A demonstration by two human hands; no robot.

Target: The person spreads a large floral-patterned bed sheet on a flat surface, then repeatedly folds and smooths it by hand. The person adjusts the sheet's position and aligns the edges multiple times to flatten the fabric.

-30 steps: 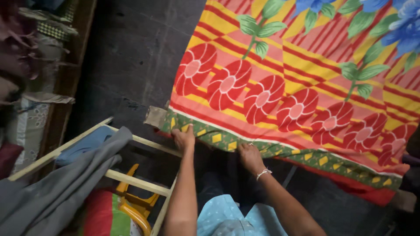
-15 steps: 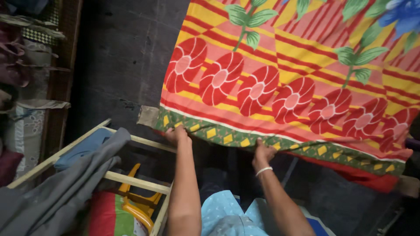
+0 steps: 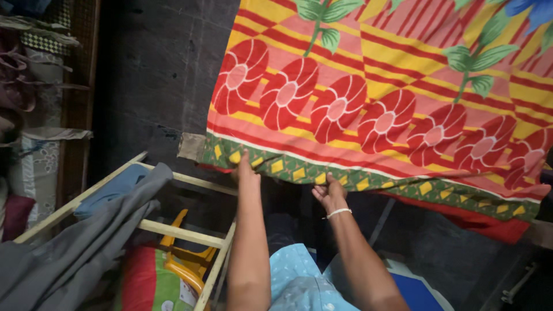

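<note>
Both hands grip the near hem of a large patterned cloth, red and yellow with round flower shapes and a green border of yellow diamonds. The left hand pinches the green border near its corner, fingers curled over the edge; the right hand, with a thin white bangle at the wrist, pinches the same border a little further along, thumb on top. The cloth stretches away and up from the hands, seemingly over a line or rail out of sight, though the view does not show what carries it.

Below and left of the left hand stands a pale wooden rack with grey garments draped over it, and an orange plastic chair under that.

The risk, as I judge it, is that the loose corner beyond the left hand sags and catches on the rack, or that an uneven pull from two hands set so close together drags the cloth askew and lets its far end slide towards the dark floor.
</note>
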